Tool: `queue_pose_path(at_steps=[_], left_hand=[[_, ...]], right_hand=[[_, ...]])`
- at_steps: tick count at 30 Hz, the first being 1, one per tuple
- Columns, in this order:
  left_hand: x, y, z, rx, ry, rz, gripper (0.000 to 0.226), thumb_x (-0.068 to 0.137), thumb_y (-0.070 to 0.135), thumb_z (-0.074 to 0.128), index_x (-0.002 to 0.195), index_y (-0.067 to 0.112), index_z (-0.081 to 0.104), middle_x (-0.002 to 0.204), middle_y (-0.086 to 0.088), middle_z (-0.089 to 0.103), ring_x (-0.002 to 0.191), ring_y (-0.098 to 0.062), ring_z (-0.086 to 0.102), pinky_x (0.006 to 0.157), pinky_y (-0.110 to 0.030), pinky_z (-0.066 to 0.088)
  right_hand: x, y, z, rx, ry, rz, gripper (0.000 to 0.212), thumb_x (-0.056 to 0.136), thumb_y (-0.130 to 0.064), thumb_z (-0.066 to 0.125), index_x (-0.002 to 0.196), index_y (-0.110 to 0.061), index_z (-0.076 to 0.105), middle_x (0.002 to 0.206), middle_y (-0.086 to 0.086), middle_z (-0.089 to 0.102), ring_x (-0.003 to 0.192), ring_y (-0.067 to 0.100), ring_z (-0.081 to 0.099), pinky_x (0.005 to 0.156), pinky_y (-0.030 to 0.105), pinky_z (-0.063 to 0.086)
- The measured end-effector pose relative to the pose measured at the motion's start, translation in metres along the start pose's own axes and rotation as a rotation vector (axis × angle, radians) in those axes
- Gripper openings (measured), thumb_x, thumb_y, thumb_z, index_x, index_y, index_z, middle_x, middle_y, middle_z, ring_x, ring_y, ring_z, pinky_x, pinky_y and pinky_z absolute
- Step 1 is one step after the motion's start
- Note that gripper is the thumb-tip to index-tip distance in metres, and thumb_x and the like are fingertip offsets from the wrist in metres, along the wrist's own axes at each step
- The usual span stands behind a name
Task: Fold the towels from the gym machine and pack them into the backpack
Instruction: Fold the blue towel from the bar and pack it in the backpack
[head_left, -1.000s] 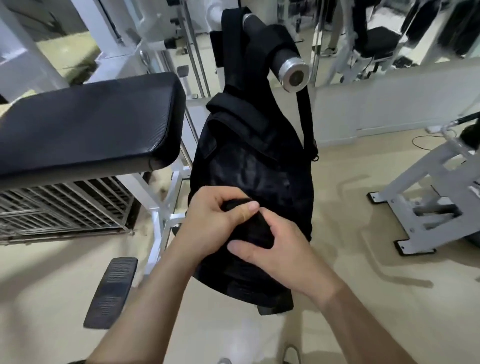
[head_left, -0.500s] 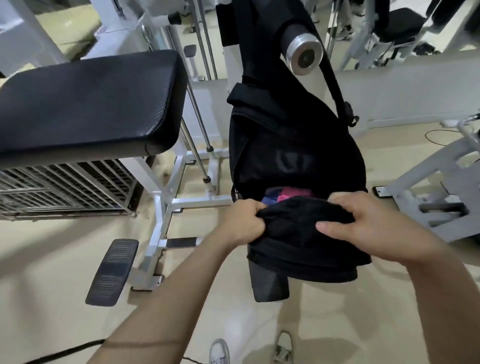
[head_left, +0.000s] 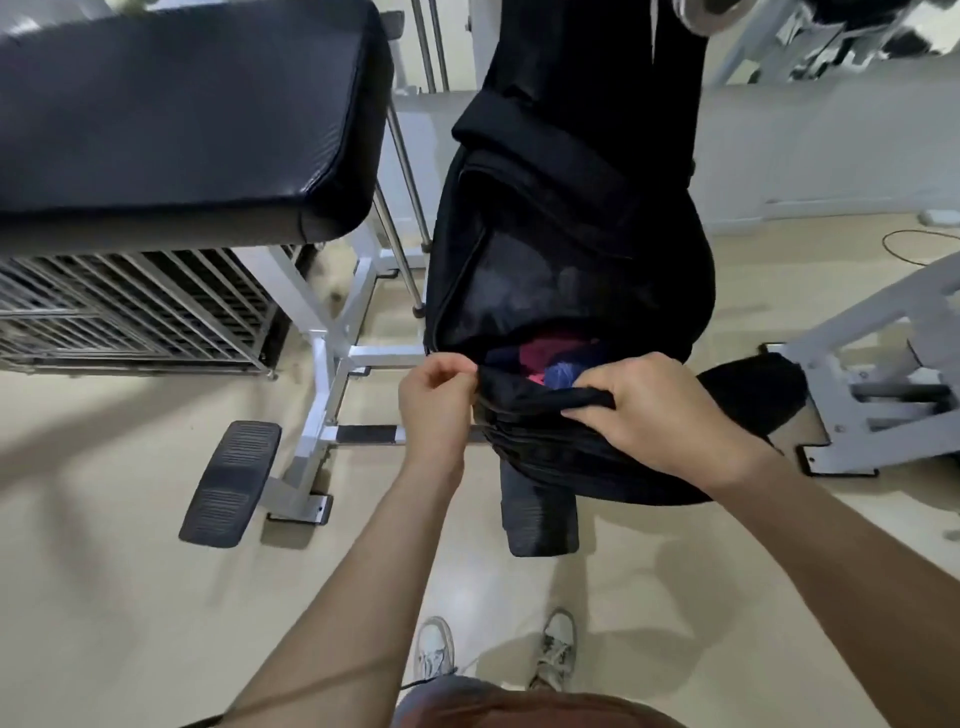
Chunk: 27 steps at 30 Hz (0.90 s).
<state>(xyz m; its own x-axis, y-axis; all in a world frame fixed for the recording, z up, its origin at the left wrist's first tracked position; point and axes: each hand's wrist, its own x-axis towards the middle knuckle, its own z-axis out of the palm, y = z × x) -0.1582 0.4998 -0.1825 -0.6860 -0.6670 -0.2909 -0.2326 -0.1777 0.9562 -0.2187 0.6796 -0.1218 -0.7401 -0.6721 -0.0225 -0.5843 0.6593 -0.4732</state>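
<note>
A black backpack (head_left: 566, 234) hangs by its straps from a padded roller bar of the gym machine. Its main compartment is open at the near side. Inside lie folded towels, a pink one (head_left: 537, 353) and a blue one (head_left: 563, 371). My left hand (head_left: 436, 402) pinches the left edge of the backpack's opening. My right hand (head_left: 654, 410) grips the front flap of the opening on the right and holds it down toward me.
A black padded bench (head_left: 182, 114) of the white-framed machine stands at the left, with a metal grille under it and a black foot pedal (head_left: 228, 480) on the floor. Another pedal (head_left: 540, 519) sits below the backpack. A second white machine frame (head_left: 883, 395) is at the right.
Both hands moved apart and pulled the backpack's opening wide, so the coloured towels inside show. The view has tilted further down and my shoes have come into sight.
</note>
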Motion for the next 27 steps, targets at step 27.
queue_pose_path(at_steps=[27], left_hand=[[-0.013,0.102,-0.039,0.690,-0.348,0.387,0.033,0.077,0.030,0.044,0.052,0.011,0.036,0.050,0.000,0.034,0.049,-0.016,0.033,0.052,-0.031,0.029]], right_hand=[[0.008,-0.076,-0.024,-0.283,0.155,-0.052,0.052,0.080,-0.048,0.058,0.128,-0.033,0.046,0.106,-0.007,0.057,0.101,0.016,0.055,0.089,0.041,0.041]])
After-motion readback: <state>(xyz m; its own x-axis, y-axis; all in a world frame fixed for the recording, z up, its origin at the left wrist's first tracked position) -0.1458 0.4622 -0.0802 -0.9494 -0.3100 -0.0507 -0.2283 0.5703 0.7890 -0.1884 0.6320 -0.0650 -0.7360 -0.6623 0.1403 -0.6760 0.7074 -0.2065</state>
